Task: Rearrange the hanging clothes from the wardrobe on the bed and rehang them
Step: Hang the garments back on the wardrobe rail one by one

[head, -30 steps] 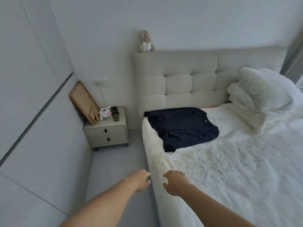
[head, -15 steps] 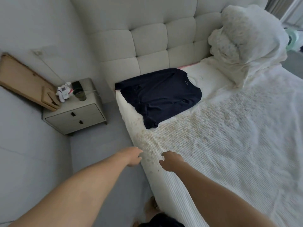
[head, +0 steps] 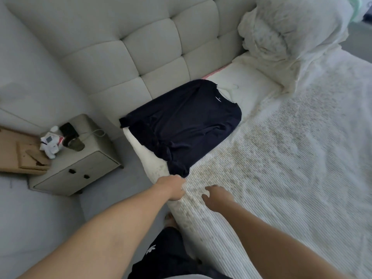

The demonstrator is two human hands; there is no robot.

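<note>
A dark navy long-sleeved shirt (head: pixel 185 121) lies flat on the white bed (head: pixel 291 178), near the headboard, its collar on a white hanger (head: pixel 229 91). My left hand (head: pixel 172 187) is at the bed's left edge, right at the shirt's lower hem corner. Its fingers point away from me and are hidden behind the back of the hand. My right hand (head: pixel 215 197) hovers just over the bedspread to the right of it, fingers loosely curled, holding nothing.
A tufted headboard (head: pixel 153 47) stands behind the shirt and a heap of white pillows (head: pixel 285 31) lies at the upper right. Left of the bed is a nightstand (head: pixel 80 164) with a cup, a small toy and cardboard pieces. A narrow floor strip runs between them.
I have moved closer to the bed and look further down. Both hands have reached forward toward the shirt, and the left one has arrived at its hem.
</note>
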